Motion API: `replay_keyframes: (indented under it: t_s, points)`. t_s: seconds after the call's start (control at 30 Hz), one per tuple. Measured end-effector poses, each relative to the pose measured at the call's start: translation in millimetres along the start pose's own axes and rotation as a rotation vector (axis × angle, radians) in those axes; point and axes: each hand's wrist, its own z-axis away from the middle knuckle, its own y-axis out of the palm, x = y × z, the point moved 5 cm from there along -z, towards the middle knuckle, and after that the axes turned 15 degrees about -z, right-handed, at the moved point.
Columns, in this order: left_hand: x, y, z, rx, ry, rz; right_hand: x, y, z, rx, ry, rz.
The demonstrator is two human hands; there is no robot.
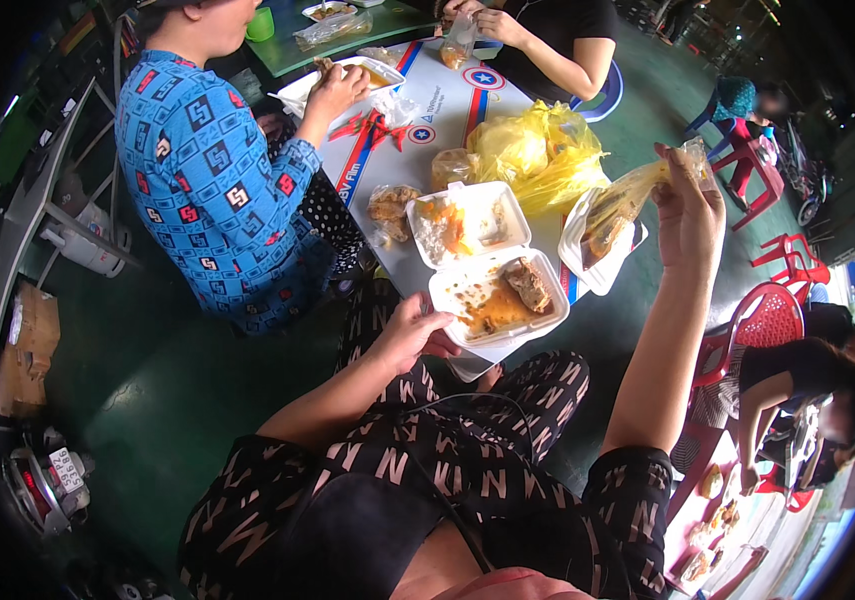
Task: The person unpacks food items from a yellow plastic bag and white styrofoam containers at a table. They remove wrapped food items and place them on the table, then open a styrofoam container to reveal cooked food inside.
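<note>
My left hand (414, 333) grips the near left edge of a white foam takeout box (437, 292), thumb on the rim. The box lies open, with brown sauce and a chunk of meat (526, 285) in the near half. Orange-stained rice (442, 226) shows in its raised lid half. My right hand (689, 215) is lifted to the right, its fingers pinching the top of a clear plastic bag (615, 212). Brownish food sits in the bag's lower end, which hangs over a second white foam box (574, 240).
A yellow plastic bag (532, 150), a small food bag (392, 213) and red chili peppers (375, 130) lie on the table (452, 95). A person in a blue patterned shirt (212, 190) eats at left; another person (567, 40) handles a bag opposite. Red chairs (762, 320) stand at right.
</note>
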Motion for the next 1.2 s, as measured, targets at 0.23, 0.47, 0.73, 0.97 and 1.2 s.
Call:
replay_keyframes:
  t_s: [0.23,0.47,0.73,0.97,1.2]
  points:
    - [-6,-4,-4,-0.004,-0.024,0.018,6,-7,-8,0.011,-0.038,-0.01]
    - [-16,-8,-10,0.015,-0.047,0.066,16,-12,-16,0.01,-0.094,-0.021]
    - [-26,-12,-13,0.053,-0.096,0.112,18,-17,-17,-0.019,-0.104,-0.028]
    - [-33,-16,-19,0.085,-0.137,0.164,22,-22,-21,-0.021,-0.093,-0.026]
    - [-38,-17,-17,0.103,-0.141,0.172,25,-28,-14,-0.013,-0.081,0.007]
